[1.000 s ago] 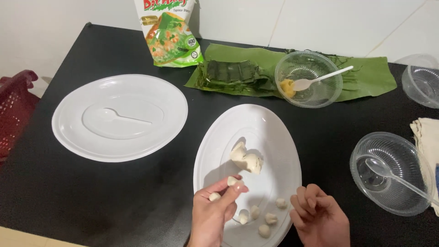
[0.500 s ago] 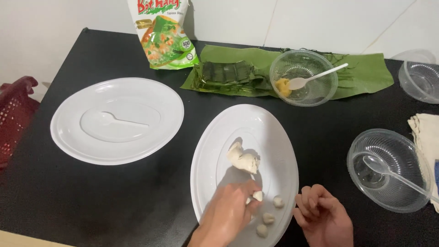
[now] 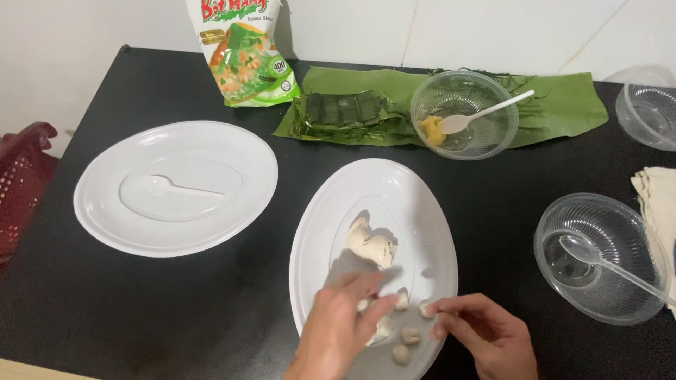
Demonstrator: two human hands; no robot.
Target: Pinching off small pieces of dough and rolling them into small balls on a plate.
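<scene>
A black bench (image 3: 176, 302) fills the view. At about twelve o'clock a long green leaf (image 3: 563, 98) lies along its far edge, with a folded pack of leaf strips (image 3: 345, 112) on it and a clear bowl (image 3: 486, 141) holding a yellow lump (image 3: 431, 131) and a white spoon (image 3: 486, 112). At eleven o'clock a green and white printed bag (image 3: 243, 49) stands against the wall. At nine o'clock lies a white oval plate (image 3: 176, 239) with a white spoon (image 3: 169, 186) in its hollow.

Just below centre, toward six o'clock, sits a second white oval plate (image 3: 394, 190) carrying a large dough lump (image 3: 370, 246) and several small dough balls (image 3: 410, 336) near its close end. The left hand (image 3: 338, 331) hovers over those balls, its grip loosely bent; I cannot tell whether it grasps one. The right hand (image 3: 486, 338), at five o'clock, pinches a small ball (image 3: 424, 309) between its fingertips at the plate's rim.

At three o'clock a clear bowl (image 3: 612, 302) holds a clear spoon (image 3: 605, 260), a folded cloth (image 3: 658, 204) beside it. At one o'clock stands another clear bowl (image 3: 648, 112). A dark red basket (image 3: 21, 183) sits off the bench at nine o'clock.
</scene>
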